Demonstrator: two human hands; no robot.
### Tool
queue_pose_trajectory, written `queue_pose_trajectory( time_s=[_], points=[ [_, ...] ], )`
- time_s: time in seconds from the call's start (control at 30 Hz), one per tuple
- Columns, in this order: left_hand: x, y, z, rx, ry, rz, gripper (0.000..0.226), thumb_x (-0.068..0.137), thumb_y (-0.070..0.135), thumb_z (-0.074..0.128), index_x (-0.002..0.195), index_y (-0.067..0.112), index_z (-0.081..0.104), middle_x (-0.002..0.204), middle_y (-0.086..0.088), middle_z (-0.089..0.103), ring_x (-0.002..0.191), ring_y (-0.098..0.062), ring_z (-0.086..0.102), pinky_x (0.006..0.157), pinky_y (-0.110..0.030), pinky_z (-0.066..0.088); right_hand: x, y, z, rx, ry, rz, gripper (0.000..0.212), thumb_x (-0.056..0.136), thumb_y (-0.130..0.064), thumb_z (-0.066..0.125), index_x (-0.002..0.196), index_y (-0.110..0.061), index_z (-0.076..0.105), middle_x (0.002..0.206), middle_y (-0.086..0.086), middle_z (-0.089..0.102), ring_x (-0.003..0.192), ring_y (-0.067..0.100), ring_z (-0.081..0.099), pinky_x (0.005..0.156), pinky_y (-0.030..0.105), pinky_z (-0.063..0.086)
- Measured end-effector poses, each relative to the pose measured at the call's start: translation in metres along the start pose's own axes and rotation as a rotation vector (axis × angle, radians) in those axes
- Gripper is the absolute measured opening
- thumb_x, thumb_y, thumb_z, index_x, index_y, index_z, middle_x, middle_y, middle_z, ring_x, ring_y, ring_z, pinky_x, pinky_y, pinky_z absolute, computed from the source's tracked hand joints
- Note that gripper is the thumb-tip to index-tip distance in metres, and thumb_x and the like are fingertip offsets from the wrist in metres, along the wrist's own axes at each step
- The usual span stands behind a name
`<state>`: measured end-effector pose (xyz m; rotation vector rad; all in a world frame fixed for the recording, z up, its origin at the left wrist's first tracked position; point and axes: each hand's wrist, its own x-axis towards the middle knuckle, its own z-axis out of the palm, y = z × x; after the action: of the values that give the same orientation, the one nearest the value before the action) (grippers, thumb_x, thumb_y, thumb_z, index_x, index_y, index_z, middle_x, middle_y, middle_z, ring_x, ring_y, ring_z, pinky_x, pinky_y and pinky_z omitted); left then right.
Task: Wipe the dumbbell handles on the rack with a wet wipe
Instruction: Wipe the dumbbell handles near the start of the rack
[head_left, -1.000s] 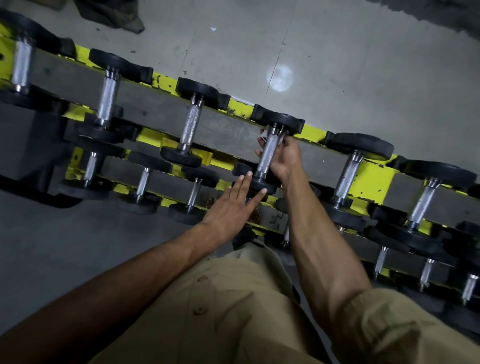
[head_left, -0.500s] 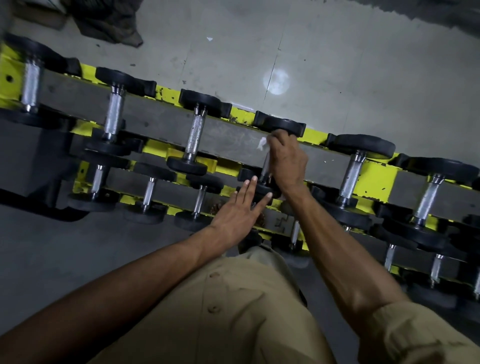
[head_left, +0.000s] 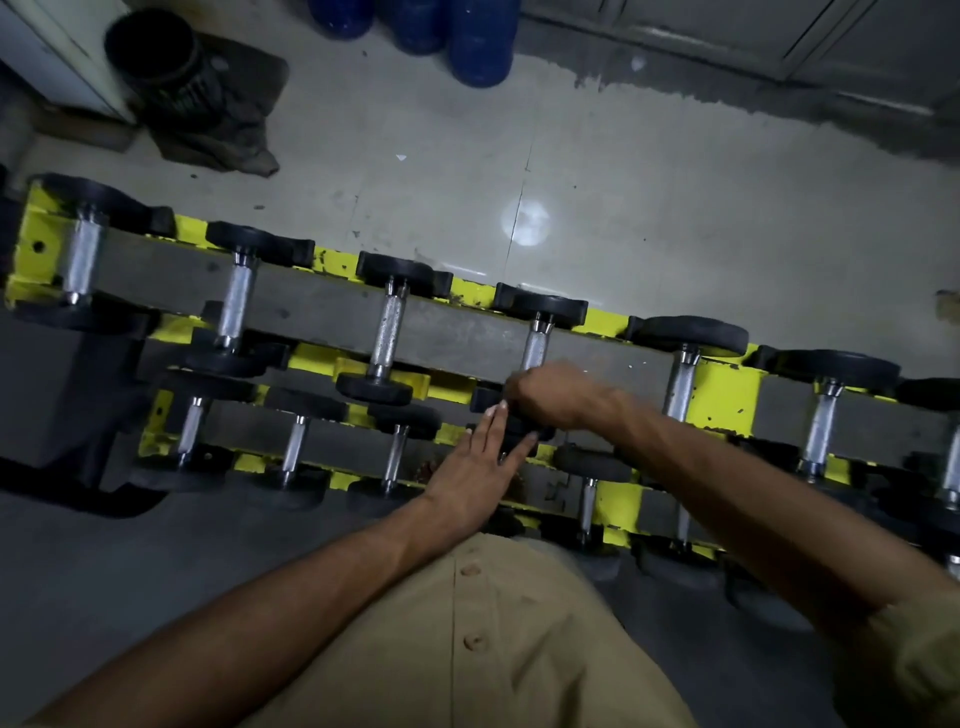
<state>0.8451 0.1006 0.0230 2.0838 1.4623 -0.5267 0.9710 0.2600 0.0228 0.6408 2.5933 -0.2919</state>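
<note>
On grey tiled floor (head_left: 675, 218) | yellow rack (head_left: 727, 384) | left hand (head_left: 467, 478) flat | right hand (head_left: 550, 397) gripping dumbbell handle (head_left: 535, 343)

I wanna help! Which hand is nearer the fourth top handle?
Right. The right hand grips the handle low down; the left hand lies flat on the black weight below.

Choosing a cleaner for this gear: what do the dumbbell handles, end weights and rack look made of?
Dumbbell handles: silvery, glinting, rough-textured, likely knurled chromed steel. End weights: matte black, probably rubber-coated. Rack: yellow-painted, chipped paint with dark spots, likely steel.
</note>
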Motion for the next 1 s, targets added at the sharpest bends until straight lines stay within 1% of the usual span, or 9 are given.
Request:
queue_pose_trajectory(
  time_s=[0.07,0.17,0.3,0.33,0.47,0.6,0.73,0.87,1.0],
  points=[
    [0.001,0.000,0.001,0.004,0.010,0.001,0.103,0.094,-0.007,0.048,0.164,0.022,-0.022,0.160,-0.034,-0.035,0.156,-0.047,-0.019,0.129,-0.055,0.014,0.004,0.002,-0.006,-0.009,-0.026,0.035,0.023,0.095,-0.030,0.057,0.115,-0.027,0.068,0.116,-0.002,0.070,0.096,0.026,0.070,0.067,0.033,0.052],
    [0.000,0.001,0.001,0.006,-0.004,0.003,0.104,0.094,-0.008,0.048,0.163,0.022,-0.023,0.159,-0.033,-0.038,0.156,-0.047,-0.020,0.129,-0.056,0.014,0.014,0.020,-0.016,0.027,0.104,0.257,0.021,0.093,-0.022,0.057,0.110,-0.026,0.068,0.117,-0.002,0.069,0.096,0.027,0.070,0.070,0.034,0.056],
    [-0.001,0.000,-0.001,-0.009,0.003,0.006,0.096,0.096,-0.004,0.045,0.166,0.022,-0.015,0.163,-0.036,-0.028,0.157,-0.048,-0.015,0.129,-0.055,0.015,0.015,-0.009,-0.010,0.022,-0.148,0.030,0.023,0.098,-0.028,0.054,0.115,-0.023,0.069,0.108,0.005,0.072,0.094,0.031,0.069,0.065,0.031,0.044],
    [-0.001,0.000,0.000,-0.013,0.005,0.004,0.098,0.095,-0.005,0.046,0.165,0.022,-0.016,0.163,-0.035,-0.029,0.157,-0.048,-0.015,0.129,-0.054,0.014,0.015,-0.006,-0.011,0.030,-0.144,0.042,0.023,0.098,-0.031,0.055,0.115,-0.025,0.069,0.107,0.004,0.073,0.094,0.030,0.070,0.064,0.031,0.045],
    [-0.003,0.003,-0.002,-0.013,-0.002,-0.001,0.103,0.093,-0.010,0.046,0.164,0.023,-0.020,0.161,-0.033,-0.034,0.157,-0.046,-0.019,0.129,-0.053,0.013,0.017,0.018,-0.006,0.076,0.071,0.229,0.018,0.092,-0.028,0.059,0.107,-0.028,0.070,0.110,-0.004,0.074,0.091,0.024,0.071,0.068,0.031,0.055],
    [-0.002,0.004,-0.001,-0.033,0.019,-0.010,0.098,0.093,-0.006,0.048,0.167,0.021,-0.009,0.163,-0.036,-0.026,0.157,-0.048,-0.015,0.129,-0.053,0.013,0.009,-0.007,0.010,0.092,-0.112,0.064,0.022,0.091,-0.033,0.059,0.110,-0.027,0.069,0.106,-0.001,0.073,0.089,0.027,0.071,0.066,0.034,0.055],
    [-0.002,0.006,0.001,-0.032,0.000,-0.014,0.104,0.091,-0.011,0.048,0.166,0.023,-0.017,0.162,-0.032,-0.034,0.157,-0.046,-0.018,0.129,-0.055,0.013,0.016,0.012,-0.005,0.020,0.013,0.153,0.012,0.095,-0.030,0.058,0.102,-0.027,0.068,0.104,-0.001,0.072,0.089,0.026,0.070,0.066,0.032,0.052],
    [-0.002,0.007,-0.003,-0.048,0.009,-0.021,0.088,0.096,-0.003,0.048,0.168,0.020,0.003,0.165,-0.036,-0.022,0.158,-0.047,-0.012,0.130,-0.055,0.014,0.025,-0.014,-0.004,-0.089,-0.158,0.065,0.023,0.098,-0.027,0.056,0.113,-0.016,0.070,0.112,0.007,0.070,0.099,0.029,0.070,0.075,0.037,0.054],
    [-0.001,0.009,-0.002,-0.034,0.009,-0.040,0.077,0.101,0.003,0.044,0.168,0.018,0.009,0.165,-0.039,-0.017,0.158,-0.049,-0.009,0.130,-0.054,0.013,0.038,-0.017,-0.010,-0.185,-0.194,0.112,0.026,0.100,-0.030,0.054,0.118,-0.016,0.067,0.117,0.008,0.070,0.105,0.028,0.069,0.080,0.036,0.051]
  ],
)
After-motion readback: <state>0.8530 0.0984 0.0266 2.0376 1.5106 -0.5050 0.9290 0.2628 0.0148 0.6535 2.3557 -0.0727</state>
